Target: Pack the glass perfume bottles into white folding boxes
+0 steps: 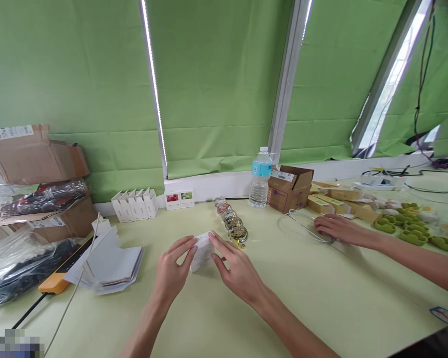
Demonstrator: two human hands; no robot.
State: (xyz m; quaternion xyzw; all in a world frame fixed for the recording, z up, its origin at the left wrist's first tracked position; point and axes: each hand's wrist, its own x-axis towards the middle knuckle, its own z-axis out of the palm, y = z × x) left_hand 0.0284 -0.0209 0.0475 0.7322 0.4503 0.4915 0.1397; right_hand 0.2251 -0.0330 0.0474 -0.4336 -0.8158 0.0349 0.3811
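A small white box [202,254] with fine print on its face stands on the pale green table between my two hands. My left hand [176,263] holds its left edge, with thumb and fingers near the top corner. On the other side, my right hand [236,266] has its fingertips at the box's top right corner, and its thumb is against the right side. Just behind the box, a row of round metallic pieces [231,221] lies on the table, ending in a gold one near my right fingers.
Several white boxes [134,205] and two picture cards [179,199] stand at the back. A water bottle [260,179] is beside a cardboard box [290,188]. Papers [114,266] lie left. Another person's hand [336,228] touches a white cable [302,221] at right.
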